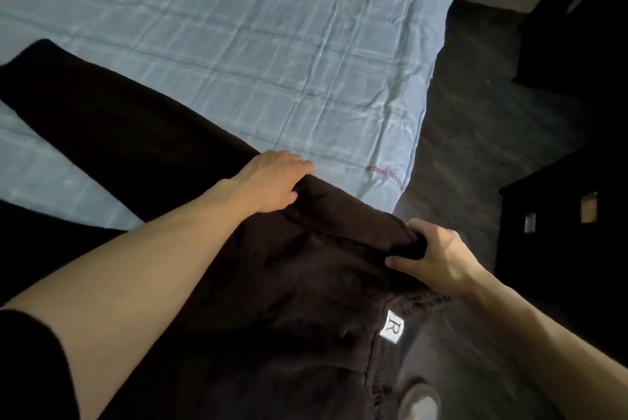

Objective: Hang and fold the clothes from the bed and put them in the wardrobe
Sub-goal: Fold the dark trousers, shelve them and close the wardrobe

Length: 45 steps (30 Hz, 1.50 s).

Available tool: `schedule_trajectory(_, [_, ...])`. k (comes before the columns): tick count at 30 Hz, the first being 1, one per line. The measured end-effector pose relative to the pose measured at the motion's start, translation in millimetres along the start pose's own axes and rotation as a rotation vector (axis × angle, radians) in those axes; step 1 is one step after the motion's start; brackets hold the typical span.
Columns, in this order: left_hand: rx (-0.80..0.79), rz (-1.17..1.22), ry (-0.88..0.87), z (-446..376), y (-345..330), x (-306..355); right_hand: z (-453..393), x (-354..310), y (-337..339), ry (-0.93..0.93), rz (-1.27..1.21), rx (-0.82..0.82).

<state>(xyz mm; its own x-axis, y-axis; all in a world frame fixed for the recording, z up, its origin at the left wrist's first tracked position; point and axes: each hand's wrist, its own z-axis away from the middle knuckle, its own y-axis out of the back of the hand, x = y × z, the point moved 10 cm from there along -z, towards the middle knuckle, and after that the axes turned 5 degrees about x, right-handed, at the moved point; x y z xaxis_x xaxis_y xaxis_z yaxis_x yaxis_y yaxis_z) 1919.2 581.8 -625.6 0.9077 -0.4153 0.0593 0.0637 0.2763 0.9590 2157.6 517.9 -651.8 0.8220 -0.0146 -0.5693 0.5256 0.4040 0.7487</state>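
Observation:
A dark brown garment (306, 283) with a white "R" label (394, 326) lies over the near corner of the bed (272, 46), and part of it hangs off the edge. My left hand (275, 182) grips a fold of it on the bed side. Over the bed's corner, my right hand (438, 256) pinches the other end of the same fold. A long dark part (119, 120) of clothing stretches across the light blue sheet to the left; whether it belongs to the same garment I cannot tell.
Dark grey carpet (475, 148) runs along the bed's right side. Dark furniture (574, 29) stands at the right, with a lower dark piece (560, 216) nearer. A light shoe (419, 402) shows on the floor at the bottom.

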Motion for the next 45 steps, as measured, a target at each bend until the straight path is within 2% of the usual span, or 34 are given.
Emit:
schedule_trajectory(2, [0.020, 0.075, 0.003, 23, 6, -2, 8, -15, 5, 0.098, 0.073, 0.027])
schedule_trajectory(7, [0.268, 0.005, -0.016, 108, 49, 3, 55, -65, 23, 0.268, 0.214, 0.196])
schedule_trajectory(10, [0.291, -0.022, 0.014, 182, 60, 18, 110, -101, 18, 0.468, 0.322, 0.277])
schedule_trajectory(14, [0.189, -0.015, 0.156, 285, 21, 49, 195, -105, -44, 0.567, 0.378, 0.165])
schedule_trajectory(19, [-0.228, 0.035, 0.420, 357, -106, 89, 262, -61, -160, 0.481, 0.347, -0.248])
schedule_trajectory(20, [-0.241, 0.058, 0.450, 359, -115, 91, 264, -54, -168, 0.432, 0.298, -0.319])
schedule_trajectory(21, [-0.228, 0.104, 0.478, 358, -117, 90, 263, -54, -163, 0.414, 0.226, -0.310])
schedule_trajectory(23, [-0.230, 0.204, 0.504, 356, -118, 84, 254, -62, -140, 0.425, 0.120, -0.203])
schedule_trajectory(25, [-0.259, 0.293, 0.527, 356, -118, 76, 240, -76, -122, 0.460, 0.116, -0.121])
schedule_trajectory(27, [-0.210, 0.409, 0.573, 353, -110, 66, 224, -98, -113, 0.513, 0.137, -0.051])
schedule_trajectory(29, [-0.033, 0.462, 0.617, 346, -89, 53, 207, -126, -111, 0.576, 0.167, -0.003])
schedule_trajectory(31, [0.269, 0.326, 0.577, 334, -59, 38, 190, -153, -116, 0.623, 0.213, 0.014])
schedule_trajectory(32, [0.371, 0.245, 0.565, 328, -48, 32, 180, -165, -119, 0.634, 0.236, 0.018])
schedule_trajectory(34, [0.461, 0.177, 0.588, 313, -40, 9, 156, -190, -130, 0.654, 0.261, -0.006])
schedule_trajectory(38, [0.334, 0.100, 0.675, 290, -64, -46, 123, -217, -179, 0.749, 0.400, -0.172])
schedule_trajectory(41, [0.245, 0.168, 0.786, 301, -91, -81, 123, -210, -209, 0.808, 0.573, -0.224])
schedule_trajectory(43, [0.214, 0.205, 0.799, 304, -99, -89, 121, -207, -214, 0.775, 0.583, -0.256])
schedule_trajectory(45, [0.249, 0.200, 0.798, 302, -90, -94, 117, -213, -209, 0.784, 0.508, -0.262])
